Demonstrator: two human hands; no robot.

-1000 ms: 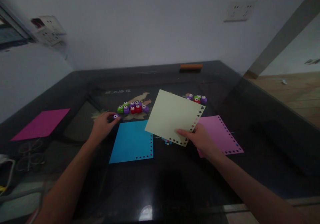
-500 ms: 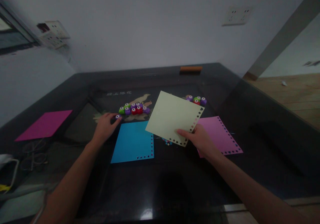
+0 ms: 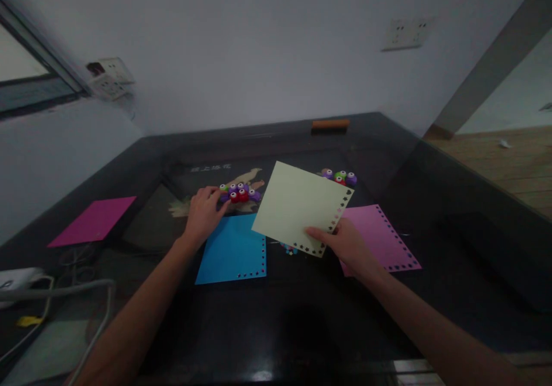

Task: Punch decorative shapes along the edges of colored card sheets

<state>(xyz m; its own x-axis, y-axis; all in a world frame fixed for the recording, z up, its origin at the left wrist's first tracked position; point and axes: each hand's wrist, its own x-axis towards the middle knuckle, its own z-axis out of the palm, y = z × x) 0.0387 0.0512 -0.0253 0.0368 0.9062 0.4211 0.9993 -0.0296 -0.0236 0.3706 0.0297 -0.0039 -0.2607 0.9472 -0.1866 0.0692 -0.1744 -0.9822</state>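
Note:
My right hand (image 3: pixel 345 242) pinches a cream sheet of paper (image 3: pixel 297 202) by its lower right corner, thumb on top, tilted above the table. Small shapes are punched along two of its edges. My left hand (image 3: pixel 204 210) is at the left end of a cluster of small eye-topped paper punches (image 3: pixel 241 193), its fingers closed around a purple punch (image 3: pixel 224 197) mostly hidden by them. Under the cream sheet's left corner lies a blue sheet (image 3: pixel 233 251), and to the right a pink sheet (image 3: pixel 379 239); both have punched edges.
More punches (image 3: pixel 340 177) stand behind the cream sheet. Punched-out bits (image 3: pixel 290 249) lie below it. A magenta sheet (image 3: pixel 95 219) is at the left, near a white device with cables (image 3: pixel 21 279). An orange-brown bar (image 3: pixel 330 124) lies at the table's back edge.
My left hand has moved right and slightly forward with the purple punch, from beside the cluster to its left end. My right hand still holds the cream sheet in nearly the same place.

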